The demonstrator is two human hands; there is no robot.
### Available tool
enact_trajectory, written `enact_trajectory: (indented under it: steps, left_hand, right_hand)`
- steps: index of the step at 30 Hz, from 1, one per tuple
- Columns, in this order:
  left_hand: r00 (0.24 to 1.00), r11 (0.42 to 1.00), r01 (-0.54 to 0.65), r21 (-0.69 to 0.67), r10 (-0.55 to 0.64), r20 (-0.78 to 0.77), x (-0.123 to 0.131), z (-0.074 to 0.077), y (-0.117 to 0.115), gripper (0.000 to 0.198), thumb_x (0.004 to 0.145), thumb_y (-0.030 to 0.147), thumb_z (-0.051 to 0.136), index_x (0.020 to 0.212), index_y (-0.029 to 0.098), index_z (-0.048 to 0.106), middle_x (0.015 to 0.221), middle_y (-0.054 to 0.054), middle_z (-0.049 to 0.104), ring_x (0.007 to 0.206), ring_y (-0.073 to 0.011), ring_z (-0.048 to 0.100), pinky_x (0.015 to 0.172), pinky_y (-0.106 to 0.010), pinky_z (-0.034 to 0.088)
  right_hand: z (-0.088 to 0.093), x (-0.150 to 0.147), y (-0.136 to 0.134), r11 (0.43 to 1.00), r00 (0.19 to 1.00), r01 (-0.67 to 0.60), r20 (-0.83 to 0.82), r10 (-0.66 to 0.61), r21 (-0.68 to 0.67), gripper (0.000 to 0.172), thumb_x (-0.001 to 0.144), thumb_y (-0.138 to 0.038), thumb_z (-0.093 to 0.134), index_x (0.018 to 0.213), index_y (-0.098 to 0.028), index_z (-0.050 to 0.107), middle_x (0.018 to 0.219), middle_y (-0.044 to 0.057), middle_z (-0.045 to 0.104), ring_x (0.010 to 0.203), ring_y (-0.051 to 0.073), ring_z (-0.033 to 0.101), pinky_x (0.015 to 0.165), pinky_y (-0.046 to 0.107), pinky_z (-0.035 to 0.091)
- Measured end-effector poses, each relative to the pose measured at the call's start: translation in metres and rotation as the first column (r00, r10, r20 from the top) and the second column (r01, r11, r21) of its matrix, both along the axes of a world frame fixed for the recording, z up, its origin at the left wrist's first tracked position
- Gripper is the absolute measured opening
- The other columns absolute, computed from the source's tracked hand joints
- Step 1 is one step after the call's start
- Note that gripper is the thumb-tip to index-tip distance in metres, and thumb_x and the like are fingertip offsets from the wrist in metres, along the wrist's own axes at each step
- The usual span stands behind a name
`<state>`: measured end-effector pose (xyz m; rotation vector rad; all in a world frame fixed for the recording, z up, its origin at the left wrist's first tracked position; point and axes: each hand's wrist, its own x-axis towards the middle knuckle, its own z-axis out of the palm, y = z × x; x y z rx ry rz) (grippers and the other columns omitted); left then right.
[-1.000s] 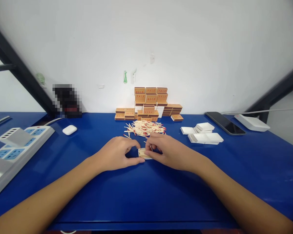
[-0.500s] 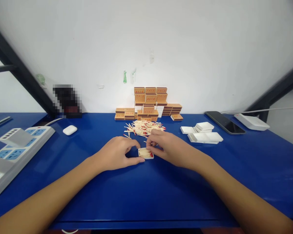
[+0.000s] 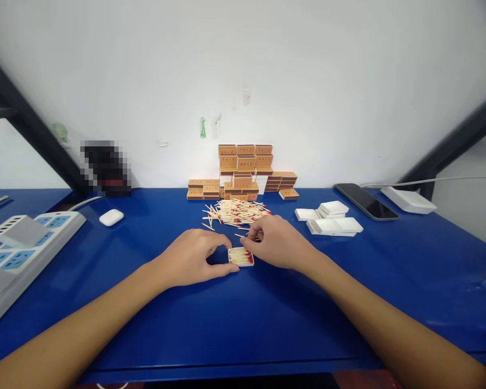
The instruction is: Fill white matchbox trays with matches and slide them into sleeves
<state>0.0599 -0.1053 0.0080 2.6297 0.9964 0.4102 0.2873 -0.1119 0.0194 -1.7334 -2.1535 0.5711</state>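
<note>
A small white matchbox tray full of red-tipped matches lies on the blue table. My left hand grips its left end between thumb and fingers. Just above the tray's far right corner is my right hand, thumb and fingertips pinched together; whether a match is between them I cannot make out. A single match shows beside those fingertips. Behind both hands spreads a loose heap of matches, partly covered by my right hand.
Stacked matchboxes stand against the wall behind the heap. To the right are several white trays, a phone and a white box. On the left are a white earbud case and a power strip with plugged-in adapters.
My right hand has lifted slightly off the tray toward the heap, uncovering more of the matches inside. My left hand keeps its grip. The whole view has shifted a little.
</note>
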Motion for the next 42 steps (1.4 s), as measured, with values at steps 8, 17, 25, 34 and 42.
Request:
enact_trajectory:
  steps: [8,17,25,34,42]
  left_hand:
    - [1.000,0.999,-0.020,-0.025,0.020,0.006,-0.001,0.000,0.002,0.035,0.090,0.055,0.074,0.103,0.022,0.076,0.060,0.006,0.049,0.054,-0.0111,0.046,0.055,-0.026,0.031]
    - [1.000,1.000,0.007,-0.004,-0.007,0.027,-0.002,0.001,0.002,0.030,0.091,0.050,0.074,0.095,0.021,0.074,0.060,0.007,0.048,0.053,-0.0102,0.043,0.056,-0.026,0.031]
    - [1.000,1.000,0.001,0.015,-0.001,0.022,-0.003,0.001,0.001,0.031,0.091,0.050,0.074,0.103,0.021,0.076,0.060,0.006,0.051,0.053,-0.0111,0.045,0.055,-0.026,0.032]
    - [0.999,1.000,0.019,0.024,-0.020,0.028,-0.003,-0.001,0.001,0.030,0.093,0.051,0.070,0.097,0.021,0.075,0.061,0.006,0.052,0.054,-0.0109,0.046,0.055,-0.026,0.032]
    - [1.000,1.000,0.003,0.009,-0.003,0.019,-0.003,0.000,0.001,0.030,0.093,0.050,0.071,0.100,0.022,0.075,0.061,0.005,0.053,0.054,-0.0115,0.046,0.056,-0.026,0.032]
  right_hand:
    - [0.007,0.013,-0.002,0.940,0.952,-0.289,-0.050,0.302,0.181,0.017,0.094,-0.023,0.070,0.077,-0.020,0.070,0.075,0.000,0.063,0.069,0.014,0.052,0.063,0.030,0.035]
    - [0.002,0.010,-0.008,0.896,0.901,-0.413,-0.073,0.429,0.160,0.013,0.097,-0.023,0.068,0.086,-0.020,0.073,0.080,0.001,0.065,0.073,0.013,0.055,0.066,0.028,0.038]
    - [0.006,0.014,-0.005,0.879,0.892,-0.422,-0.075,0.446,0.222,0.012,0.093,-0.012,0.066,0.090,-0.019,0.074,0.079,0.000,0.063,0.074,0.013,0.054,0.068,0.027,0.038]
    - [-0.001,0.002,-0.006,0.899,0.898,-0.413,-0.102,0.428,0.145,0.008,0.094,-0.018,0.070,0.089,-0.020,0.075,0.078,-0.001,0.059,0.073,0.013,0.051,0.069,0.028,0.037]
    - [0.000,0.001,-0.008,0.894,0.898,-0.422,-0.071,0.435,0.149,0.011,0.090,-0.010,0.067,0.083,-0.018,0.069,0.081,0.000,0.061,0.076,0.014,0.053,0.070,0.028,0.038]
